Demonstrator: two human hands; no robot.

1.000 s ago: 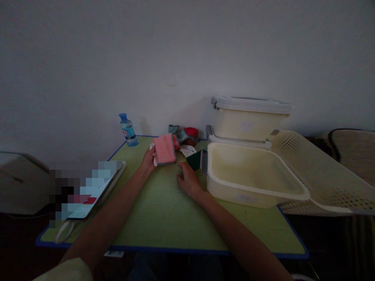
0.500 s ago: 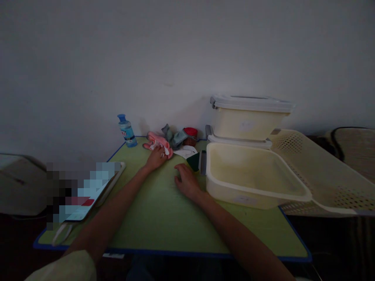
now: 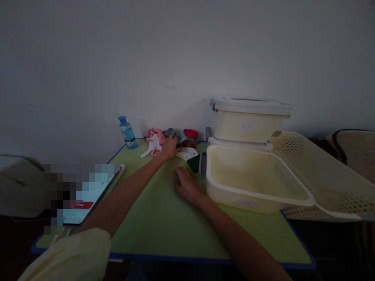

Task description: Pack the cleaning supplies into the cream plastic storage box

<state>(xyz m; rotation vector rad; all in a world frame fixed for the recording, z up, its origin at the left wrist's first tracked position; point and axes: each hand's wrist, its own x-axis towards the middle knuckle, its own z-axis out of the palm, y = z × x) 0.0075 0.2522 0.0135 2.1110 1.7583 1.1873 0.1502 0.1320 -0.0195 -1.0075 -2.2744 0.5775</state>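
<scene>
My left hand reaches to the far edge of the green table, its fingers on a grey-blue cloth in a small heap. Just left of it lies a pink and white cloth. Whether the fingers grip the grey cloth is hard to see. My right hand rests flat on the table, fingers spread, holding nothing. It lies beside a dark green piece and a white cloth, close to the open cream tub.
A blue-capped bottle stands at the back left. A red-lidded little jar sits behind the cloths. A lidded cream box is stacked behind the tub; a perforated cream basket lies to the right. A tablet lies at left.
My left hand held up a pink cloth, laid it down at the back, then moved right onto the grey-blue cloth. My right hand stayed put.
</scene>
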